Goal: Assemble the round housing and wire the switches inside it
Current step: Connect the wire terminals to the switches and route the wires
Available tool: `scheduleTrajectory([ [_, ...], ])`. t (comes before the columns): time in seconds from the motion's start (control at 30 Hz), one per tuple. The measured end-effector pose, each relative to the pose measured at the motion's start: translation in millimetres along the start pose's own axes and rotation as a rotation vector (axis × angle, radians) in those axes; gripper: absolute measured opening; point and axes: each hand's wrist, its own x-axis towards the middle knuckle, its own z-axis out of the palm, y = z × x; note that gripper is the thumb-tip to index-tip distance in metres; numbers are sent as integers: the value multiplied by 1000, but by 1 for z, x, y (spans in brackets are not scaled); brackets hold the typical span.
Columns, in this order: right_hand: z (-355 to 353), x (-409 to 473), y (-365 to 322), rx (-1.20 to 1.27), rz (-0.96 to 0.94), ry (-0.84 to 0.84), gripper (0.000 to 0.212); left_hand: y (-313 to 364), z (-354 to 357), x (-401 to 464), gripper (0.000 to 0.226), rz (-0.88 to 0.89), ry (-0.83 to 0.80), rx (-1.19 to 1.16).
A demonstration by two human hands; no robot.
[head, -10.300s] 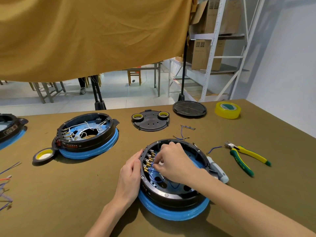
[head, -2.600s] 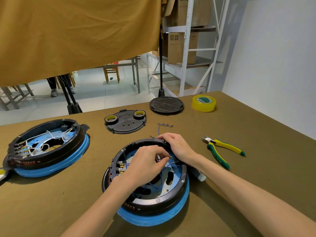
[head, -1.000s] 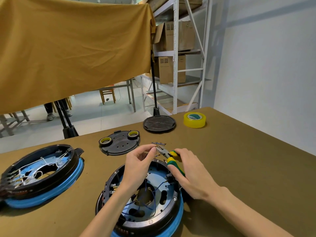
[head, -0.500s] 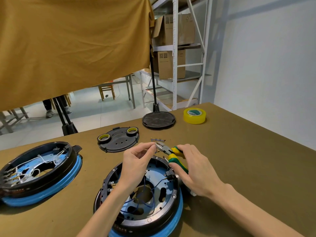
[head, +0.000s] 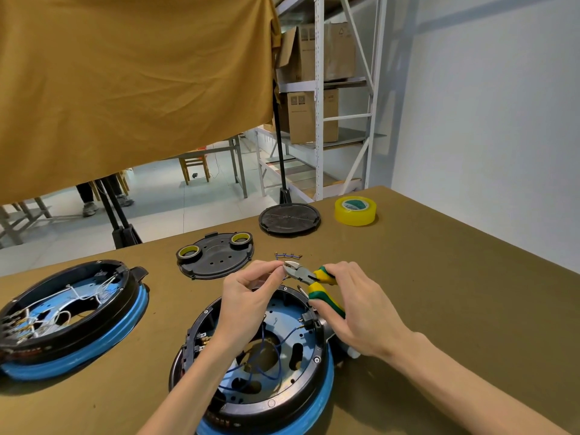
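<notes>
While the round housing (head: 266, 368) is sitting on the table (head: 439, 309) near the viewer with blue wires (head: 270, 356) looping inside it, the left hand (head: 248, 296) is pinching something small above its far rim. The right hand (head: 361, 306) is gripping yellow-green cutters (head: 309, 277), their tip meeting that pinch. A second housing (head: 69, 315), two black covers (head: 216, 255) and a tape roll (head: 354, 210) are lying around.
</notes>
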Motion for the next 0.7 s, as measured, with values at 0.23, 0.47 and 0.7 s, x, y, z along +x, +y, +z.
scheduleTrajectory([
  [0.23, 1, 1, 1, 4, -10, 11, 55, 0, 0, 0, 16, -14, 5, -16],
  [0.47, 2, 1, 0, 21, -20, 34, 54, 1, 0, -1, 18, -18, -2, -40],
  [0.7, 2, 1, 1, 31, -10, 14, 56, 1, 0, -2, 18, -23, 1, -40],
])
